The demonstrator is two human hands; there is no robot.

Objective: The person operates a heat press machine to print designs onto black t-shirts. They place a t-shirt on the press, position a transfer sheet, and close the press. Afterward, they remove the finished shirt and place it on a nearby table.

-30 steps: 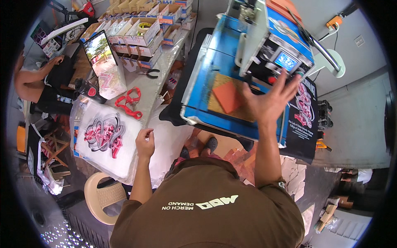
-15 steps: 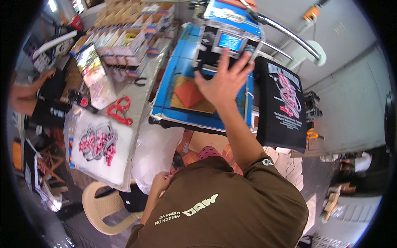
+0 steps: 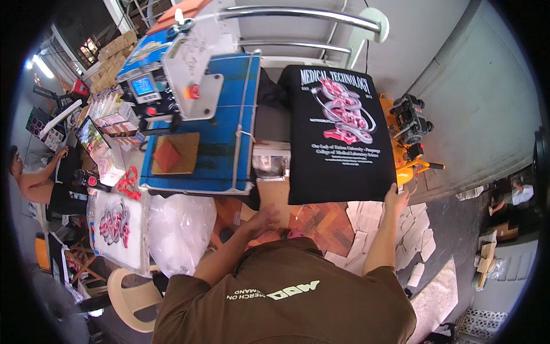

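One black printed shirt (image 3: 338,135) | right hand (image 3: 396,199) grips corner | left hand (image 3: 264,219) free

I have just one view, a wide fisheye camera worn on the head, looking steeply down over my own brown-shirted shoulders. It faces the blue heat-press bench (image 3: 229,120) and the black printed T-shirt (image 3: 338,143), both close below. Straight edges curve toward the dark round rim.

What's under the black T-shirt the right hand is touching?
The black T-shirt lies flat, printed side up, with the right hand at its near corner. Whatever carries it is fully covered. Only tiled floor shows past its near edge.
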